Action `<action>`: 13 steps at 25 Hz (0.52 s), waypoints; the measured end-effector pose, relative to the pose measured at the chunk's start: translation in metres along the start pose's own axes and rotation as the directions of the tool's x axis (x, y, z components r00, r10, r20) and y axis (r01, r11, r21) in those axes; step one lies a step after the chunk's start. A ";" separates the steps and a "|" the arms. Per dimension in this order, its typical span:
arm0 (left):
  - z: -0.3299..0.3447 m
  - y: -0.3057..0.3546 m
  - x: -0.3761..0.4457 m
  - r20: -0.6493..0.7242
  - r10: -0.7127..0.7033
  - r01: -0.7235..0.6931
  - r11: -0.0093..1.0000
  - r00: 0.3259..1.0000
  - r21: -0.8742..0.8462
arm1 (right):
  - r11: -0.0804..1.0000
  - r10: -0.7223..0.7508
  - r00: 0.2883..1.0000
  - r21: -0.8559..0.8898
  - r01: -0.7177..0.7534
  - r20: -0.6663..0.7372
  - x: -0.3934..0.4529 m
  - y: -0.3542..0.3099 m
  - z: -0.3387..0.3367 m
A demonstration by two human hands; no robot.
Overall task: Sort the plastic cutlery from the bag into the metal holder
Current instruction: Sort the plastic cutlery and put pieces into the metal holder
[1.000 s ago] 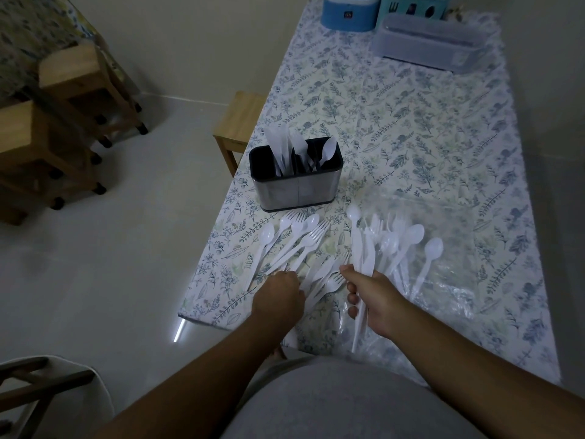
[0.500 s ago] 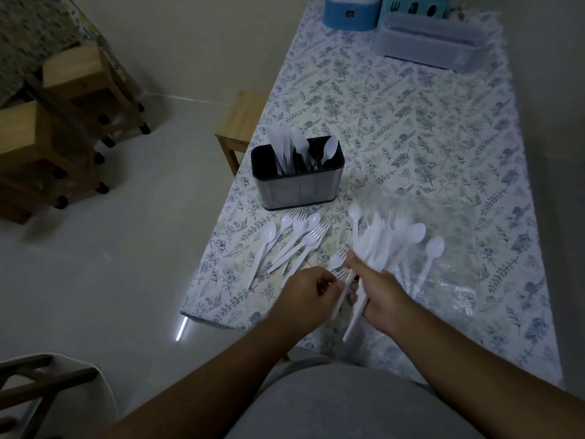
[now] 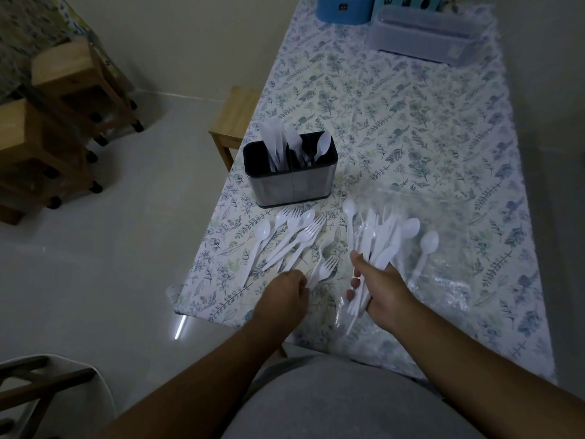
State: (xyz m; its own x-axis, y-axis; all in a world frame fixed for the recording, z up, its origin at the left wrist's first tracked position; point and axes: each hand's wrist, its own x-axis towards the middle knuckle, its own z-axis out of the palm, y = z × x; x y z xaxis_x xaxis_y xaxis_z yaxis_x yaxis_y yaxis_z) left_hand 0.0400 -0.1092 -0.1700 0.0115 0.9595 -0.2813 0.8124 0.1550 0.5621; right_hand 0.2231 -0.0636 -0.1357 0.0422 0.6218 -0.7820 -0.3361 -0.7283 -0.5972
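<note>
Since the earlier frame, the left hand [image 3: 286, 291] had drawn away from the right hand [image 3: 381, 291] and come down at the near ends of the loose forks and spoons [image 3: 292, 237] lying on the surface [image 3: 411, 128]. Its fingers were curled toward the handle of a fork [image 3: 326, 268], but the dim view did not show whether they pinched it. The right hand gripped a bundle of cutlery [image 3: 375, 245], thumb over the handles, with the heads fanned out away from the person and the handle ends sticking out below the palm.

The bundle was held above a clear plastic bag [image 3: 443, 280] that lay flat on the right side of the surface. One spoon [image 3: 425, 253] lay on the bag just right of the bundle.

A metal holder [image 3: 291, 180] stood upright beyond the loose pile, near the left edge of the surface. It had a dark interior and held several white pieces, with a spoon bowl showing in its right compartment.

At the far end of the surface sat a blue container [image 3: 343, 7] and a clear plastic box [image 3: 421, 36]. A wooden stool [image 3: 234, 122] stood on the floor beside the surface, left of the holder.
</note>
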 end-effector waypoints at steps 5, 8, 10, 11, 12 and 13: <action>-0.004 -0.003 0.006 -0.145 0.099 -0.073 0.982 0.985 0.173 | 0.998 -0.010 1.000 -0.056 0.010 -0.005 0.001 -0.004 -0.002; -0.003 0.003 0.008 0.048 -0.016 0.003 0.966 0.999 0.259 | 0.998 0.005 1.000 -0.062 -0.005 -0.005 0.000 -0.003 -0.002; 0.003 0.005 0.003 0.113 0.012 -0.051 0.937 0.994 0.346 | 0.998 0.032 0.999 -0.061 -0.033 -0.012 -0.001 -0.003 0.000; 0.006 0.006 0.000 0.112 0.036 -0.074 0.932 0.993 0.356 | 0.997 0.045 0.999 -0.063 -0.046 -0.024 -0.001 -0.003 0.001; 0.006 0.007 -0.002 0.101 0.059 -0.091 0.931 0.993 0.352 | 0.997 0.055 0.998 -0.059 -0.057 -0.033 0.000 -0.003 0.001; 0.005 0.008 -0.002 0.093 0.073 -0.102 0.931 0.993 0.352 | 0.996 0.065 0.997 -0.055 -0.067 -0.038 0.002 -0.003 0.001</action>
State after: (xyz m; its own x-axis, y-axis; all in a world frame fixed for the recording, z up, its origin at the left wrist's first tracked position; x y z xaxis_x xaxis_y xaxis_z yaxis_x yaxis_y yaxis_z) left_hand 0.0493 -0.1114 -0.1693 0.1251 0.9425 -0.3101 0.9599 -0.0359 0.2782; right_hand 0.2233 -0.0602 -0.1351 0.0557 0.5617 -0.8255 -0.2863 -0.7830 -0.5522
